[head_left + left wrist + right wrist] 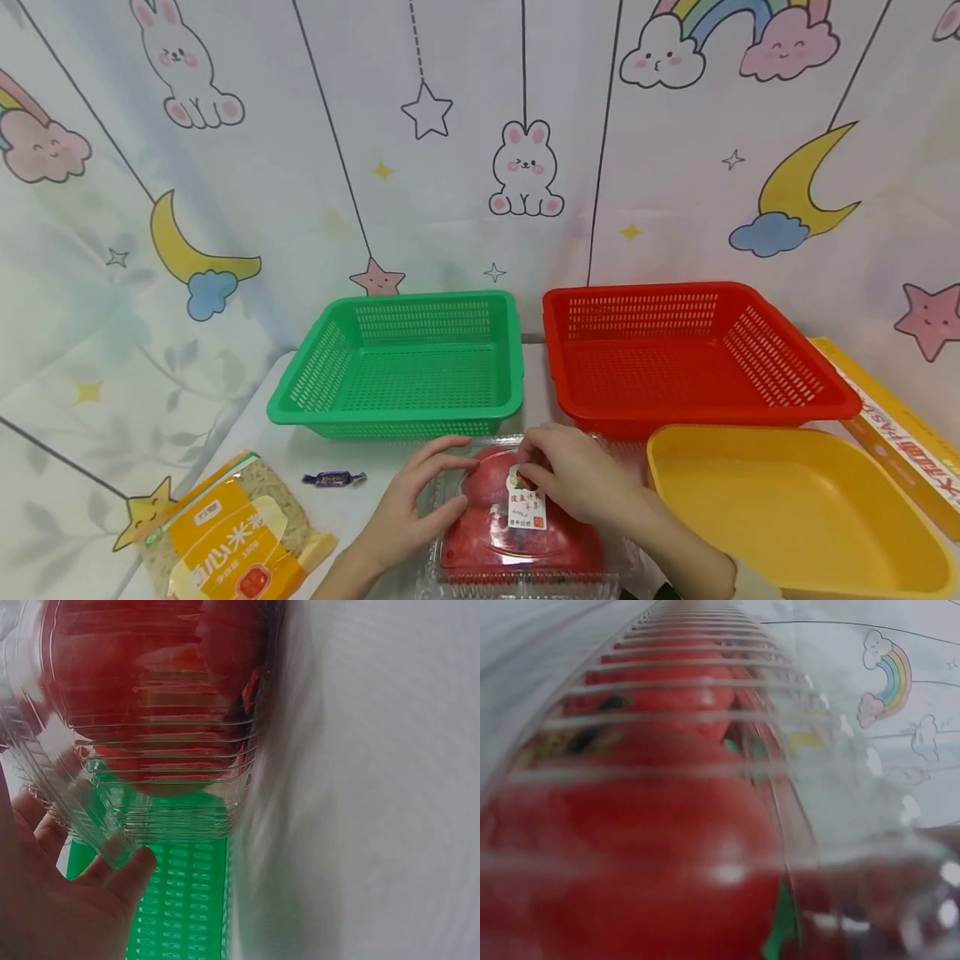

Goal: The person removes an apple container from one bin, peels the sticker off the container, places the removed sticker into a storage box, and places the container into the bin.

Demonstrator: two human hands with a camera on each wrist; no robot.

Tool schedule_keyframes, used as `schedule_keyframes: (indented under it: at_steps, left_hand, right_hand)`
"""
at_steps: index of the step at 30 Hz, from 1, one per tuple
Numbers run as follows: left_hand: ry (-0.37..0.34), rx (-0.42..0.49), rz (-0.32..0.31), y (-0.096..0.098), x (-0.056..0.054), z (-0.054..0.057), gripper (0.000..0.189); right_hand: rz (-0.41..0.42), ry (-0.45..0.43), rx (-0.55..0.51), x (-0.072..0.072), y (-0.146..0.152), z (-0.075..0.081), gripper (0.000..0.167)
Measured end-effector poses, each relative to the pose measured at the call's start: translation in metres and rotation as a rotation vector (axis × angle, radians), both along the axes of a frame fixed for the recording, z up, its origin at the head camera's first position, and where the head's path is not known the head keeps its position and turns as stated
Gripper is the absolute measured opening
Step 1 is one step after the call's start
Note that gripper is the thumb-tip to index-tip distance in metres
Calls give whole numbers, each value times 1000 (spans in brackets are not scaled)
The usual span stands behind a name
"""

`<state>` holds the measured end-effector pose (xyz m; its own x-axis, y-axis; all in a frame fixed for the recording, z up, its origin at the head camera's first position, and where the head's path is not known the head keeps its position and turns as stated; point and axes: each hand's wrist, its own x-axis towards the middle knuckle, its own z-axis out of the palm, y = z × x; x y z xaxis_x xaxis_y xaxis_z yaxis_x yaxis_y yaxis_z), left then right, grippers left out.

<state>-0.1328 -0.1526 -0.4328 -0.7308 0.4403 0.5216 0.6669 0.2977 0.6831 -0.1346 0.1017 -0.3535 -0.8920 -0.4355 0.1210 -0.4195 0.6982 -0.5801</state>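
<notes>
- Left hand (416, 507): bare, slender, with narrow fingers (444, 461) tapering to rounded tips and a thumb (447, 514) that looks broader.
- Left forearm (351, 575): bare and slim down to the lower edge of the head view.
- Right hand (576, 473): also bare, its back smooth and unmarked.
- Right forearm (671, 537): bare from wrist to cuff.
- Sleeve cuff (752, 582): pale cream or beige, plain, only a small piece showing on the right arm; its fabric cannot be told.
</notes>
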Motion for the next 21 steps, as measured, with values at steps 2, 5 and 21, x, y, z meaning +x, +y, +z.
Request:
schedule_keyframes:
  at_steps: [2, 5, 21]
  left_hand:
    - [5, 6, 0, 0, -1, -1, 37]
    - [11, 15, -7, -1, -1, -2, 37]
    - [8, 55, -24, 0, -1, -7, 38]
  right_hand:
    - [9, -19, -24, 1, 3, 2, 15]
    - [35, -77, -100, 4, 11, 6, 13]
    - [40, -146, -333, 7, 100, 36, 8]
